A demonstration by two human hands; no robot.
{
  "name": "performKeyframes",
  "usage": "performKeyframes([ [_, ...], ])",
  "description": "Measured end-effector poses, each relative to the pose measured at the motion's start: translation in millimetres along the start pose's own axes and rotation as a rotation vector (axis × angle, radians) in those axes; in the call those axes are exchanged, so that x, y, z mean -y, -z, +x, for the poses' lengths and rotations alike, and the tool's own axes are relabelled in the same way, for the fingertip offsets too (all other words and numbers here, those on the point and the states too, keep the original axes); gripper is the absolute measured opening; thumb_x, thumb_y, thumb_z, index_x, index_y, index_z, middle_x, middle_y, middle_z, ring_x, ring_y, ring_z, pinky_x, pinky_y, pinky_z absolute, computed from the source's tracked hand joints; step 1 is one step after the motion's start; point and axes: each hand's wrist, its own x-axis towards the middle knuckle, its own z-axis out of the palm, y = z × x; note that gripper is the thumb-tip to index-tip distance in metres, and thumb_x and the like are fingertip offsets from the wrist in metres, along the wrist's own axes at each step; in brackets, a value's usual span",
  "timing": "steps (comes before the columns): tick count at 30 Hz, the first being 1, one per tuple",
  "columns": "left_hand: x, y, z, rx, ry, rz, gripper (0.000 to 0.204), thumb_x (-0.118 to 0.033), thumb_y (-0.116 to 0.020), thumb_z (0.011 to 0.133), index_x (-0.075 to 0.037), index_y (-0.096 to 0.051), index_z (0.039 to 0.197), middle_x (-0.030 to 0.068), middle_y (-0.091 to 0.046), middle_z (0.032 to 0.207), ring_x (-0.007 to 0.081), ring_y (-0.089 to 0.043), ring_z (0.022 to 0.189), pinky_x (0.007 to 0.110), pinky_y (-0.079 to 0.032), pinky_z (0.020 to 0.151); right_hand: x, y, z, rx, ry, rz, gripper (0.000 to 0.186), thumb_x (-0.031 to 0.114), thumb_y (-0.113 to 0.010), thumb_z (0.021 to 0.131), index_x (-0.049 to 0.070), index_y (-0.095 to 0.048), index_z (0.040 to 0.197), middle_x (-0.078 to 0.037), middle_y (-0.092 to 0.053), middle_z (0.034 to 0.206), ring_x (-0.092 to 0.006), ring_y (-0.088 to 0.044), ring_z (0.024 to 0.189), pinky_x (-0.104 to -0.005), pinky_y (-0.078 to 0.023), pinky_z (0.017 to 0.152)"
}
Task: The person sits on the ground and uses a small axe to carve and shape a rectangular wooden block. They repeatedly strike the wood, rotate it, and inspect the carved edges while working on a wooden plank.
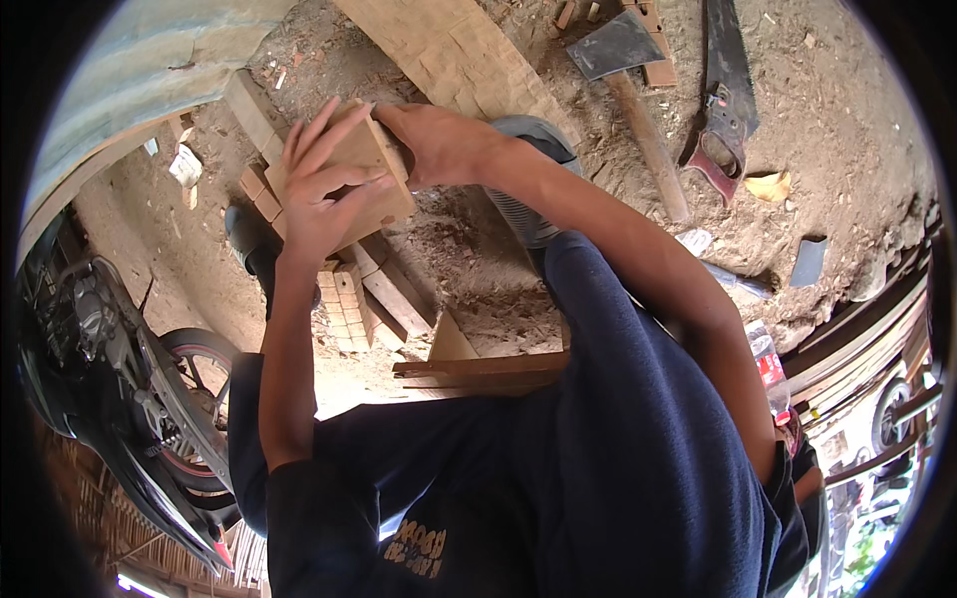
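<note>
My left hand (324,184), fingers extended and thumb bent in, grips a light wooden board (374,209) across its face. My right hand (409,140) holds the board's far right edge, its fingers partly hidden behind it. The board is raised and tilted above loose wood pieces. Just below it stand small stacked wooden blocks (344,304) beside longer offcuts (394,289). More blocks (259,194) lie to the left of the board, near a squared beam (249,110).
A broad plank (449,50), axe (628,100), saw (723,149) and metal plate (807,261) lie on the dirt. My sandalled feet (523,194) flank the wood. A motorcycle (130,379) is at left, a corrugated sheet (120,90) upper left, a plastic bottle (768,369) and stacked planks (847,339) right.
</note>
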Motion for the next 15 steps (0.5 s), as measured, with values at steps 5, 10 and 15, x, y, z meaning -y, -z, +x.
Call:
performKeyframes([
  [5,-2.1,-0.8,2.1,-0.003,-0.038,0.005,0.014,-0.021,-0.087,0.071,-0.013,-0.075,0.072,0.0050,-0.064,0.138,0.0308,-0.046,0.139,0.051,-0.028,0.114,-2.6,-5.3,-2.3,-0.044,0.034,0.024,0.073,0.013,-0.087,0.067,0.002,-0.048,0.128,-0.019,-0.064,0.118,-0.0378,-0.059,0.118,-0.0445,-0.051,0.098],
  [10,-5.7,-1.3,9.4,0.037,-0.036,0.025,0.017,-0.022,-0.086,0.073,-0.012,-0.072,0.070,0.0021,-0.063,0.139,0.0283,-0.045,0.139,0.047,-0.028,0.113,4.2,4.4,-10.0,-0.032,-0.070,-0.050,0.078,0.015,-0.084,0.070,0.004,-0.043,0.136,-0.020,-0.063,0.122,-0.0392,-0.059,0.118,-0.0442,-0.051,0.099],
  [15,-6.6,0.6,15.6,0.072,-0.058,0.066,0.019,-0.025,-0.085,0.075,-0.013,-0.071,0.067,-0.0013,-0.062,0.141,0.0256,-0.044,0.140,0.044,-0.026,0.115,-11.4,46.8,-73.5,-0.535,-0.166,0.056,0.063,0.026,-0.083,0.078,0.003,-0.056,0.130,-0.021,-0.062,0.128,-0.0356,-0.061,0.118,-0.0427,-0.048,0.105],
])
